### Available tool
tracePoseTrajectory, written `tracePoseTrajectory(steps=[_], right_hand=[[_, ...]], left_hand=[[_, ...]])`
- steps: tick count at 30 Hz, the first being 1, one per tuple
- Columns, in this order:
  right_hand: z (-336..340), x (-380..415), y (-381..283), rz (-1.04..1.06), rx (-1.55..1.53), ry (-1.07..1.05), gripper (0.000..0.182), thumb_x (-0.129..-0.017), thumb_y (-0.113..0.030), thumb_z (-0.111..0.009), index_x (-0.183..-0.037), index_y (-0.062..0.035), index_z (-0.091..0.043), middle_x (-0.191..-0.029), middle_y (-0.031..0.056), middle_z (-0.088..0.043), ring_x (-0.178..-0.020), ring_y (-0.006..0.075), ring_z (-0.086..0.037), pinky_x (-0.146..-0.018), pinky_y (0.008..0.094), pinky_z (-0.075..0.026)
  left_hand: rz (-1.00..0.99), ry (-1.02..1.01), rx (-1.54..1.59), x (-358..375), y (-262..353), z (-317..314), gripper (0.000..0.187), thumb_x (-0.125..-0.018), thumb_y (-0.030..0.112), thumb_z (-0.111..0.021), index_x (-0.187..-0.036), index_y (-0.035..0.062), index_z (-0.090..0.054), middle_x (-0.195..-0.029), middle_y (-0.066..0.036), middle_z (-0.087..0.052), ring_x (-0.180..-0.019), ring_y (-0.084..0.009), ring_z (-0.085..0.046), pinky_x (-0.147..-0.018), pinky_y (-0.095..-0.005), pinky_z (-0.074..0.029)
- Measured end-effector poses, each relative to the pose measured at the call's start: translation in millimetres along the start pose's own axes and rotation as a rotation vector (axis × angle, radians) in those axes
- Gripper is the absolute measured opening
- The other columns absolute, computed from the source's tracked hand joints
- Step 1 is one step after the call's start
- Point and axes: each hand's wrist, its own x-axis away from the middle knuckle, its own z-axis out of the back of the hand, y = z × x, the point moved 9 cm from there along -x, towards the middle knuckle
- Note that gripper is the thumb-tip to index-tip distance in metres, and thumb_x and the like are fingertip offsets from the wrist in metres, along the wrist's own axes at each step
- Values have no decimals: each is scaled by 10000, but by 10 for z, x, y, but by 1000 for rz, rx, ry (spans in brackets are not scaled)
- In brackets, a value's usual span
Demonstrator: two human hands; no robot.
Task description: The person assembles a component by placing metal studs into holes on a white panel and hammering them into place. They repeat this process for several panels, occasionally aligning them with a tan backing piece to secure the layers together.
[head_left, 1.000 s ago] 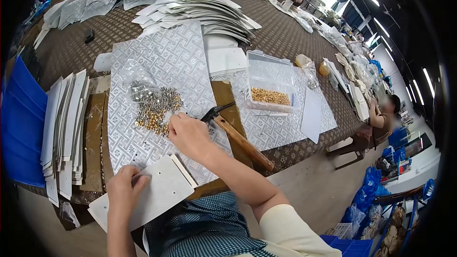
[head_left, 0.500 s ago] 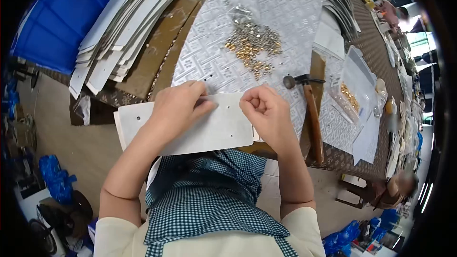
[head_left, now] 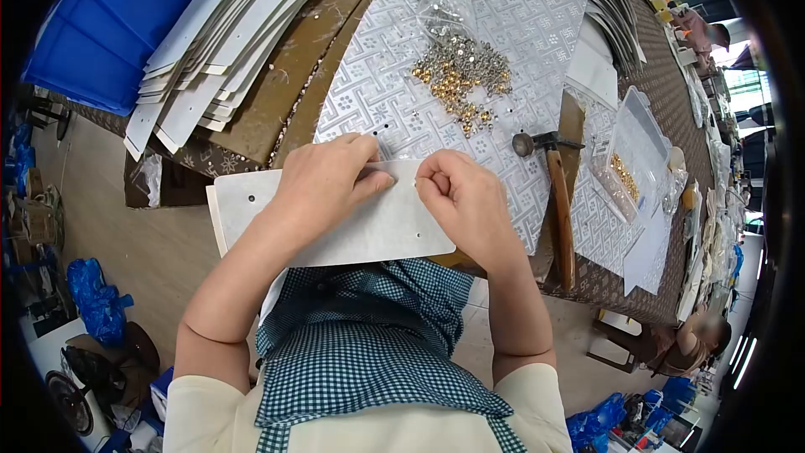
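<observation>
Listing what we see, largest first.

Table (head_left: 671, 50): brown patterned cloth, crowded with stock.

Sheet (head_left: 503, 33): silver patterned panel lying flat under the work, a few punched holes showing.

Crate (head_left: 109, 25): blue, at the far left edge.

Stack (head_left: 226, 42): white cut boards fanned out beside the crate, with brown boards next to them.

Card (head_left: 352, 231): white punched panel at the near table edge, overhanging our lap. We judge it light and fairly stiff (it holds flat unsupported), best gripped along its edges, clear of the holes.

Hammer (head_left: 558, 201): wooden handle, head toward the sheet, just right of the card and untouched.

Box (head_left: 637, 143): clear plastic, gold pieces inside, further right.

Left hand (head_left: 323, 180): fingers curled over the card's top edge, pinning it.

Right hand (head_left: 461, 193): closed into a loose fist at the card's upper right; we cannot tell what, if anything, it pinches.

Rivets (head_left: 461, 75): loose gold and silver heap beyond the hands, small and likely to roll. A clear bag (head_left: 440, 0) lies at their far side.

Nothing stands between hands and rivets.
</observation>
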Motion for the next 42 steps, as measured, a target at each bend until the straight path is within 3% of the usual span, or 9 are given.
tracePoseTrajectory(steps=[9,18,22,25,34,35,38,39,42], right_hand=[[859,430,272,-52,130,508,113,-851,-24,-707,-939,-50,-642,-794,51,-598,-661,185,-574,-589,313,-458],[1376,840,1290,-443,377,279,331,-820,-245,-771,-1004,-26,-605,-889,96,-592,-788,254,-585,-720,371,-476],[1352,820,967,-225,310,445,232,-820,-87,-755,-981,-30,-598,-834,51,-579,-733,154,-559,-679,306,-472],[1302,903,727,-127,-270,525,207,-871,-6,-729,-1030,-29,-597,-868,3,-618,-725,35,-532,-660,197,-465],[1077,1120,4,115,-180,585,246,-930,-113,-667,-1080,44,-553,-837,110,-629,-690,181,-589,-603,272,-457],[839,1011,-30,108,373,321,194,-933,-112,-664,-1029,6,-543,-836,131,-636,-671,248,-624,-581,330,-484],[477,772,88,-84,546,-48,212,-912,-82,-671,-1090,-21,-574,-736,197,-592,-624,366,-618,-575,418,-484],[606,723,-93,52,567,52,181,-909,-161,-706,-949,-53,-567,-733,142,-615,-609,348,-629,-535,411,-487],[1043,845,-327,120,232,431,151,-927,-93,-671,-1026,-18,-585,-722,58,-604,-574,175,-593,-538,323,-465]], left_hand=[[0,-16,-12,5,19,8,285,-876,321,-711,-948,53,-649,-927,-107,-702,-857,-324,-689,-728,-442,-524],[29,-15,32,-1,-4,-16,277,-849,310,-746,-929,59,-662,-913,-104,-717,-829,-298,-698,-726,-412,-526],[-6,9,0,15,-3,12,273,-860,324,-735,-935,71,-666,-923,-88,-721,-836,-289,-698,-732,-412,-526],[-13,12,6,18,0,-4,267,-869,325,-727,-936,76,-659,-933,-78,-721,-848,-286,-695,-738,-417,-523],[-22,-10,-4,5,-17,-30,263,-883,320,-707,-938,74,-630,-930,-78,-706,-872,-288,-691,-743,-422,-520],[-19,-18,-5,6,-22,-31,261,-885,318,-704,-936,73,-628,-926,-81,-705,-873,-289,-691,-742,-422,-521],[-31,3,-22,-2,-8,-30,253,-888,306,-699,-927,68,-624,-915,-91,-701,-872,-297,-689,-741,-424,-521],[-32,11,-24,-24,-9,-15,251,-888,304,-698,-926,67,-624,-912,-93,-700,-870,-299,-688,-740,-426,-521],[-22,-6,-12,7,-16,-34,247,-889,299,-696,-923,65,-622,-903,-95,-699,-865,-304,-686,-737,-430,-519]])
